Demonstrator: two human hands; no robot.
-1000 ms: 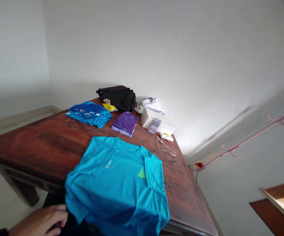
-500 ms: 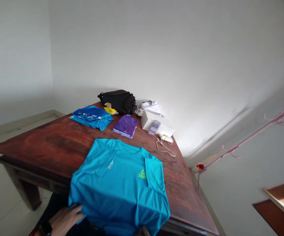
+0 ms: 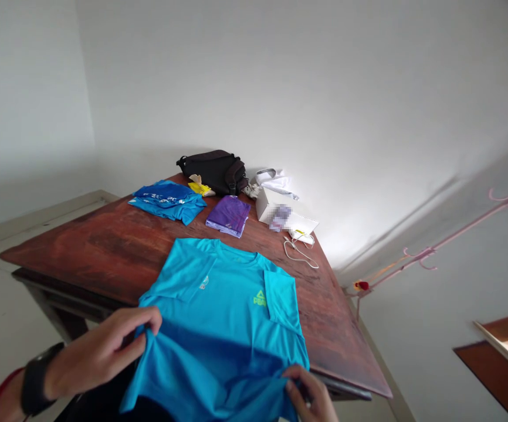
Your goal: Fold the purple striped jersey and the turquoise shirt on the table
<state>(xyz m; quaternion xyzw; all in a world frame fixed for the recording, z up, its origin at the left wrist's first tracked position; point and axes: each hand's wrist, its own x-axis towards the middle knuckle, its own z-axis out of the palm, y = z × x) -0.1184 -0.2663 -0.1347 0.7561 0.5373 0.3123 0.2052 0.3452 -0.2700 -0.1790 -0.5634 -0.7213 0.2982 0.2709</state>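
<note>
A turquoise T-shirt (image 3: 232, 293) lies spread front side up, its collar toward the middle of the table and its sleeves folded inward over the chest. Its lower part hangs past the near table edge. My left hand (image 3: 104, 346), with a black band on the wrist, pinches the left side of the shirt's lower part and lifts it. At the lower right, my right hand (image 3: 309, 395) grips the opposite side of the hem, partly cut off by the frame. Between the two hands the fabric sags in loose folds.
On the wooden table (image 3: 104, 246) lie a blue shirt (image 3: 168, 201), a folded purple garment (image 3: 228, 215), a yellow item (image 3: 199, 187), a black backpack (image 3: 212, 170), a white box (image 3: 271, 205) and a white cable (image 3: 300, 255). A pink coat rack (image 3: 456, 234) stands at the right.
Both hands have risen from the bottom edge into view, lifting the shirt's lower part upward. My view has shifted slightly. The other things on the table stay put.
</note>
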